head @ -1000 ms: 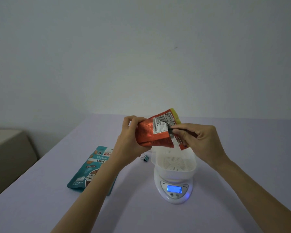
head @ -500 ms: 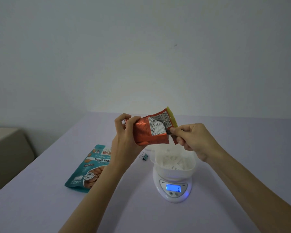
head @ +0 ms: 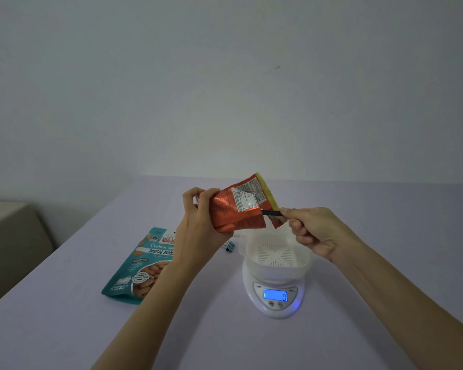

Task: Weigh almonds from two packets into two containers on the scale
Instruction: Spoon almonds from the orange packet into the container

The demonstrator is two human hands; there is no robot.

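Here the left hand point(head: 198, 217) wraps its fingers and thumb around the lower end of an orange foil almond packet point(head: 238, 209), holding it tilted in the air with its yellow-edged top pointing up and to the right. The right hand point(head: 313, 231) is curled, its fingertips pinching a thin dark strip point(head: 271, 212) that reaches to the packet's torn edge. Just below the packet, a white slotted container point(head: 275, 255) sits on a white digital scale point(head: 274, 295), whose blue display is lit and seems to read zero; no almonds show in the container. Left of the scale, a small teal binder clip point(head: 229, 247) lies on the pale desk point(head: 64, 329). Farther left, a teal roasted almond packet point(head: 142, 265) lies flat on the desk, partly behind the left forearm.
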